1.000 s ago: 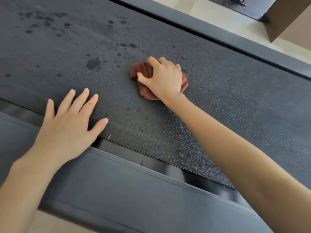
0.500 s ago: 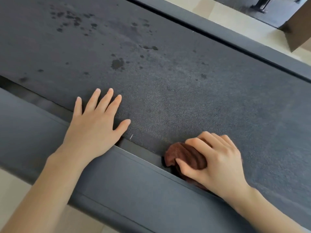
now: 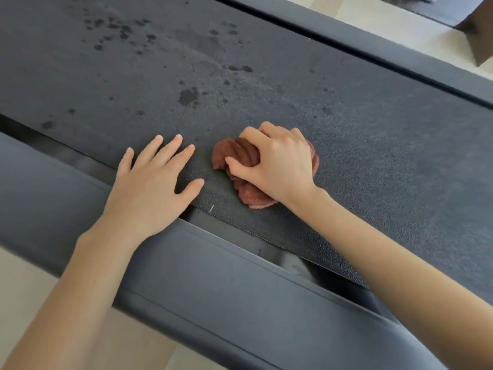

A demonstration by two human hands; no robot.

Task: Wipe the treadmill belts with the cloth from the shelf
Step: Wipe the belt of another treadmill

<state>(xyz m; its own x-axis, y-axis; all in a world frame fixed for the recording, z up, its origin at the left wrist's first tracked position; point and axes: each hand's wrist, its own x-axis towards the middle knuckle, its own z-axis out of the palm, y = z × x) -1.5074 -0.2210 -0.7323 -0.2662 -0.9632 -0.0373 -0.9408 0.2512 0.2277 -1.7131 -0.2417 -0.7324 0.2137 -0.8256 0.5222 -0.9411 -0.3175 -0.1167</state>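
The dark textured treadmill belt (image 3: 373,134) runs diagonally across the head view, with dark wet spots (image 3: 189,96) on its upper left part. A crumpled brown cloth (image 3: 237,156) lies on the belt near its front edge. My right hand (image 3: 282,161) grips the cloth, fingers curled over it and thumb pinching its left side. My left hand (image 3: 152,182) lies flat with fingers spread on the belt's near edge, just left of the cloth.
A grey side rail (image 3: 213,276) borders the belt toward me, with a dark gap between them. A second rail (image 3: 400,57) runs along the far side. Beige floor (image 3: 386,20) and a brown panel (image 3: 480,28) show at the top right.
My right hand has slid the cloth from the belt's near edge out onto the belt, after pulling it in from farther out. My left hand has stayed flat at the edge.
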